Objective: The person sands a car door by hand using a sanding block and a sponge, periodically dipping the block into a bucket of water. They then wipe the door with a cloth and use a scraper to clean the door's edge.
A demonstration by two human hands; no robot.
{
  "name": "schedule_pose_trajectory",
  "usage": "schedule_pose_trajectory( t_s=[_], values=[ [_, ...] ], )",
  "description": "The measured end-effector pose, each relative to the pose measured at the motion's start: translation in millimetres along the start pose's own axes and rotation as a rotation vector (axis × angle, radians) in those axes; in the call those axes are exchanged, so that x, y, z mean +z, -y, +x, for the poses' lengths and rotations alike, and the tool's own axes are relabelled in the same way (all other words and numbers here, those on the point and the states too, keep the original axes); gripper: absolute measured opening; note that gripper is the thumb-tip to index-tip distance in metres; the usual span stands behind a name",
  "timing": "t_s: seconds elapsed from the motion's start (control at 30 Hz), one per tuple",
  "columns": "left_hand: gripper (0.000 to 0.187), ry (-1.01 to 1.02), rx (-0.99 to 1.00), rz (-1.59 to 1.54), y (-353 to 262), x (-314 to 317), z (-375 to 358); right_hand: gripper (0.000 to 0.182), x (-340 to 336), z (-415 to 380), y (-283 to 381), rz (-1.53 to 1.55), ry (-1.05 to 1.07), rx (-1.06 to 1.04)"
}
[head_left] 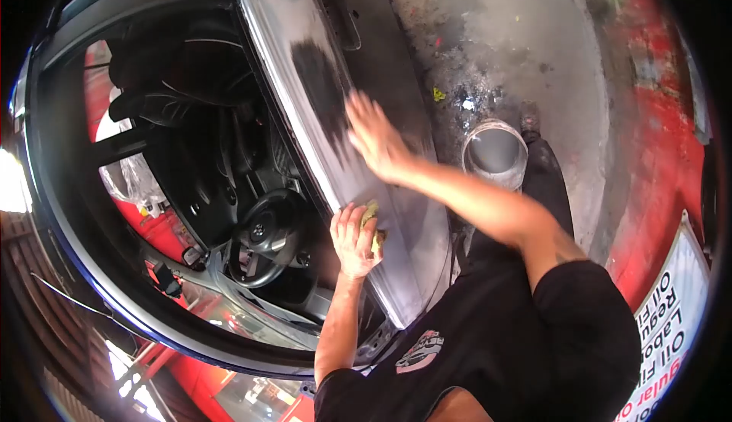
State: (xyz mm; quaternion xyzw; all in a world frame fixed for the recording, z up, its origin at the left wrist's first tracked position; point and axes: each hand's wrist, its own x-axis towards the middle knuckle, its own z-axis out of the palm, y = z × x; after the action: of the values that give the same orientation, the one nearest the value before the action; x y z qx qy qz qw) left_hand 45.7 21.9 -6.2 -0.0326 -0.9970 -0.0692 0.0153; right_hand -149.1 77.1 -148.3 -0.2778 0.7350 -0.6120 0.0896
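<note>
My left hand (354,237) is closed around a yellow sponge (370,216), resting at the window edge of a car door (404,247). My fingers hide part of the sponge. Farther along the same door, my right hand (372,136) lies flat with its fingers stretched out, slightly blurred, over the panel beside a dark patch (319,79). Whitish, sanded-looking areas surround that patch, and the lower door surface is dull grey. Nothing shows in my right hand.
A bucket (509,179) of greyish liquid stands on the wet concrete floor (526,33) near my leg. Through the window opening, the steering wheel (263,231) and dark seats show. A door handle (341,22) sits farther along. A printed banner (667,323) hangs at the right.
</note>
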Motion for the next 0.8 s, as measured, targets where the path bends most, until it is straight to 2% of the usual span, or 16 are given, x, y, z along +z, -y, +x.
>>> schedule_pose_trajectory(
  t_s=[0.07, 0.1, 0.17, 0.23, 0.27, 0.33, 0.43, 0.47, 0.53, 0.63, 0.67, 0.73, 0.8],
  values=[
    [0.032, 0.0, 0.001, -0.001, 1.4, -1.3, 0.0, 0.067, 1.9, -44.0, 6.3, 0.07, 0.139, 0.07],
    [0.031, -0.004, -0.004, 0.011, 0.7, -0.3, 2.0, 0.066, -2.8, -20.1, 5.0, 0.052, 0.128, 0.071],
    [0.031, 0.001, -0.011, 0.019, 1.4, 0.5, 4.4, 0.065, -7.0, 68.3, -16.0, 0.019, -0.062, -0.005],
    [0.031, -0.007, -0.014, 0.008, -2.0, -1.7, 2.1, 0.064, -17.2, 146.6, -30.7, 0.069, -0.154, 0.052],
    [0.031, -0.005, -0.007, 0.013, -1.1, -3.1, 0.8, 0.064, -13.8, 152.2, -27.9, 0.045, -0.182, 0.062],
    [0.032, -0.007, -0.015, 0.014, -2.0, -1.4, 1.7, 0.064, -2.9, 111.5, -18.4, 0.011, -0.189, 0.013],
    [0.032, -0.028, 0.005, 0.003, -1.5, 1.6, 0.9, 0.065, 11.0, -30.9, 13.2, 0.048, 0.043, 0.083],
    [0.032, -0.024, 0.003, 0.011, -0.7, -0.4, 1.3, 0.065, 3.4, -50.1, 25.4, 0.098, 0.091, 0.104],
    [0.032, -0.008, -0.003, -0.002, 1.3, -2.0, 1.8, 0.064, 7.4, -11.7, 6.4, 0.038, 0.028, 0.058],
    [0.037, 0.003, -0.004, -0.005, 2.4, 1.4, -4.6, 0.061, -9.0, 127.4, -21.3, -0.014, -0.177, 0.034],
    [0.037, 0.015, -0.008, -0.001, 1.4, -0.4, -9.0, 0.06, -11.8, 147.1, -25.5, -0.042, -0.203, 0.044],
    [0.037, 0.021, -0.005, 0.021, 2.6, 2.0, -4.8, 0.061, -8.7, 122.5, -14.8, -0.046, -0.206, 0.047],
    [0.035, -0.008, 0.003, 0.022, -2.2, 1.0, 2.0, 0.061, -1.4, 45.0, -3.3, -0.039, -0.09, -0.003]
  ],
)
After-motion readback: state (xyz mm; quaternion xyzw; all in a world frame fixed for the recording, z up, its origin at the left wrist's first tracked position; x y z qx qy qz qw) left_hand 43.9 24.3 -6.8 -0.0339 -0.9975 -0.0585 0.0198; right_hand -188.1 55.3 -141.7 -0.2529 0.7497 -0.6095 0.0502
